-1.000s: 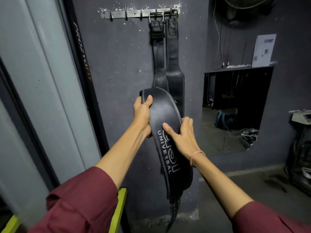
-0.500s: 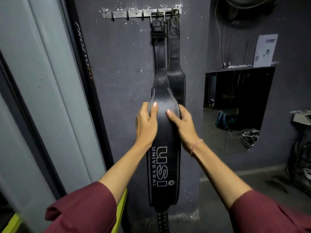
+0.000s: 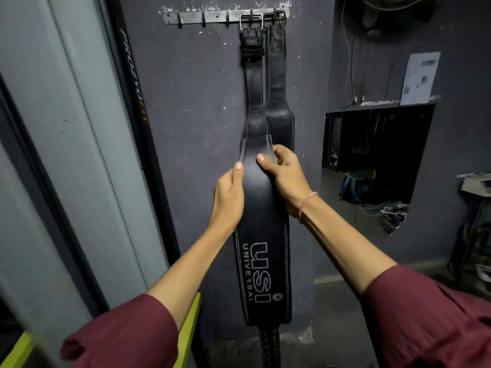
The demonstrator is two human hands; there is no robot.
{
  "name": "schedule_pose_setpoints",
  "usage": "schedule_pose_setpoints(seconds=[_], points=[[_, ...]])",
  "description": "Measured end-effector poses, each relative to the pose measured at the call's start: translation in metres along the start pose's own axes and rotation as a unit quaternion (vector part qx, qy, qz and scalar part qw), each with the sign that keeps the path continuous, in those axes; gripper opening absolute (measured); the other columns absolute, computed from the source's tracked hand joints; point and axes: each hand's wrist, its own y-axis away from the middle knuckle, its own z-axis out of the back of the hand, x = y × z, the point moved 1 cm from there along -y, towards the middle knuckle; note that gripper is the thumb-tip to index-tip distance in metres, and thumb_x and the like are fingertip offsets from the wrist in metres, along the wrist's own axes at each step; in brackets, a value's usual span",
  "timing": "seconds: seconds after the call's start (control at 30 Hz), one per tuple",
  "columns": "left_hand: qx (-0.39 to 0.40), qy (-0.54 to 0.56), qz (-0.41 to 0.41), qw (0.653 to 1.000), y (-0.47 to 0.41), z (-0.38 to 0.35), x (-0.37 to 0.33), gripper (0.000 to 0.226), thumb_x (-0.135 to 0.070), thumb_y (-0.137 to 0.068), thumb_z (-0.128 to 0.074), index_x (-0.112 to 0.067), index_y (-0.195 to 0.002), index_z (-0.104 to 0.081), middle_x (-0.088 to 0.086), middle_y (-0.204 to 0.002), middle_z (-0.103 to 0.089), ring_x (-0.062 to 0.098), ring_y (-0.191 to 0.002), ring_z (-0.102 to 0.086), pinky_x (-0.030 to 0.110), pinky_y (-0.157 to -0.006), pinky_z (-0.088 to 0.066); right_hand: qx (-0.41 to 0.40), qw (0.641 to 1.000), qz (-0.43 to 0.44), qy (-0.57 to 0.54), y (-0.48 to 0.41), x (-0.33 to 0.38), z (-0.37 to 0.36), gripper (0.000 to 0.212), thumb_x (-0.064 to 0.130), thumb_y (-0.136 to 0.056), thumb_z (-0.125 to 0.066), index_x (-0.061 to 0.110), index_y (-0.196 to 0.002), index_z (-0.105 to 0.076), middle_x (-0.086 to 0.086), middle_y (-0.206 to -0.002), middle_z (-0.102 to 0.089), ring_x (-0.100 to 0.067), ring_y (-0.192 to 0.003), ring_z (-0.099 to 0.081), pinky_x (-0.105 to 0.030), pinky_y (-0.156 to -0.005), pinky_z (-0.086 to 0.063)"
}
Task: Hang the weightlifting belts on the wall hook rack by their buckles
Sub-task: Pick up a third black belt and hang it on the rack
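A metal hook rack is fixed high on the dark wall. A black USI Universal belt hangs from it by its silver buckle, its wide back part flat against the wall. A second black belt hangs on the hook just to the right, partly behind the first. My left hand grips the left edge of the wide part. My right hand grips its right edge near the top. The belt's perforated tail dangles below.
A grey door and dark frame stand to the left, with a yellow bar low down. To the right, a wall opening shows a dim room with a bag. Several free hooks sit at the rack's left end. A paper sheet leans above the opening.
The belt's folded wide part has been straightened and now hangs flat. Both hands stay at its edges; the right one has shifted up a little.
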Motion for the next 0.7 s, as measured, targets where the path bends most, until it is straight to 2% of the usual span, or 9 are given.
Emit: schedule_pose_setpoints(seconds=[0.07, 0.13, 0.3, 0.37, 0.43, 0.5, 0.6, 0.63, 0.7], points=[[0.021, 0.000, 0.083, 0.996, -0.014, -0.002, -0.007, 0.055, -0.054, -0.102, -0.032, -0.012, -0.099, -0.067, 0.002, -0.097, -0.069, 0.017, -0.091, -0.064, 0.040, -0.087, -0.052, 0.007, 1.000, 0.012, -0.011, 0.011, -0.005, -0.003, 0.009, -0.001, -0.096, -0.056, 0.002, -0.104, -0.055, -0.005, -0.090, -0.063, -0.010, -0.080, -0.061, -0.021, -0.074, -0.052], [0.038, 0.046, 0.154, 0.986, -0.031, -0.005, -0.013, 0.055, -0.051, -0.103, -0.035, -0.008, -0.119, -0.065, 0.011, -0.115, -0.071, 0.026, -0.107, -0.067, 0.041, -0.098, -0.052, 0.024, 0.999, 0.024, -0.009, 0.021, -0.010, -0.002, 0.014, -0.006, -0.095, -0.054, -0.002, -0.108, -0.052, -0.008, -0.094, -0.063, -0.014, -0.087, -0.060, -0.024, -0.081, -0.052], [0.016, 0.192, 0.212, 0.958, -0.063, -0.012, -0.018, 0.049, -0.041, -0.094, -0.057, 0.000, -0.121, -0.056, 0.021, -0.115, -0.069, 0.035, -0.105, -0.069, 0.053, -0.096, -0.055, 0.076, 0.997, 0.011, 0.031, 0.050, -0.017, 0.013, 0.017, -0.013, -0.092, -0.054, -0.001, -0.104, -0.053, 0.009, -0.085, -0.065, 0.002, -0.078, -0.060, -0.012, -0.074, -0.048], [0.004, 0.209, 0.192, 0.959, -0.066, -0.020, -0.006, 0.039, -0.034, -0.090, -0.060, -0.003, -0.114, -0.061, 0.018, -0.108, -0.068, 0.040, -0.110, -0.066, 0.057, -0.100, -0.051, 0.071, 0.997, -0.010, 0.038, 0.056, -0.024, 0.020, 0.010, -0.008, -0.094, -0.054, 0.000, -0.101, -0.054, 0.005, -0.084, -0.062, -0.004, -0.078, -0.057, -0.017, -0.074, -0.048], [-0.014, 0.219, 0.151, 0.964, -0.054, -0.027, -0.004, 0.025, -0.035, -0.082, -0.058, -0.013, -0.095, -0.060, 0.012, -0.095, -0.061, 0.030, -0.097, -0.061, 0.050, -0.099, -0.049, 0.060, 0.996, -0.018, 0.066, 0.050, -0.024, 0.020, 0.006, 0.006, -0.100, -0.050, 0.006, -0.095, -0.054, -0.001, -0.083, -0.053, -0.010, -0.078, -0.048, -0.024, -0.073, -0.043], [-0.024, 0.198, 0.109, 0.974, -0.036, -0.032, -0.018, 0.011, -0.025, -0.088, -0.055, -0.019, -0.081, -0.049, 0.004, -0.080, -0.048, 0.019, -0.079, -0.046, 0.034, -0.075, -0.043, 0.015, 0.993, -0.007, 0.116, 0.030, -0.015, 0.015, 0.019, 0.020, -0.105, -0.042, 0.016, -0.088, -0.049, 0.003, -0.082, -0.047, -0.008, -0.076, -0.041, -0.027, -0.072, -0.037], [-0.025, 0.146, 0.032, 0.988, -0.021, -0.041, -0.027, 0.034, -0.019, -0.102, -0.049, -0.018, -0.068, -0.048, -0.012, -0.060, -0.041, 0.004, -0.055, -0.037, 0.020, -0.053, -0.032, -0.083, 0.981, 0.016, 0.174, -0.004, 0.015, 0.007, 0.022, 0.029, -0.106, -0.036, 0.014, -0.093, -0.045, 0.003, -0.085, -0.052, -0.011, -0.079, -0.047, -0.031, -0.074, -0.039], [-0.022, 0.121, 0.004, 0.992, -0.018, -0.042, -0.029, 0.037, -0.026, -0.105, -0.046, -0.014, -0.071, -0.056, -0.013, -0.057, -0.043, 0.002, -0.053, -0.042, 0.019, -0.053, -0.035, -0.102, 0.975, 0.020, 0.195, -0.013, 0.020, 0.007, 0.023, 0.029, -0.106, -0.035, 0.011, -0.094, -0.044, 0.001, -0.086, -0.054, -0.013, -0.079, -0.048, -0.031, -0.072, -0.040], [-0.030, 0.094, -0.031, 0.995, -0.019, -0.043, -0.028, 0.039, -0.035, -0.106, -0.040, -0.009, -0.092, -0.066, -0.014, -0.068, -0.055, 0.007, -0.067, -0.058, 0.024, -0.067, -0.045, -0.096, 0.972, 0.041, 0.212, -0.014, 0.022, 0.010, 0.023, 0.028, -0.106, -0.037, 0.011, -0.090, -0.042, 0.004, -0.079, -0.051, -0.009, -0.072, -0.046, -0.024, -0.064, -0.038]])
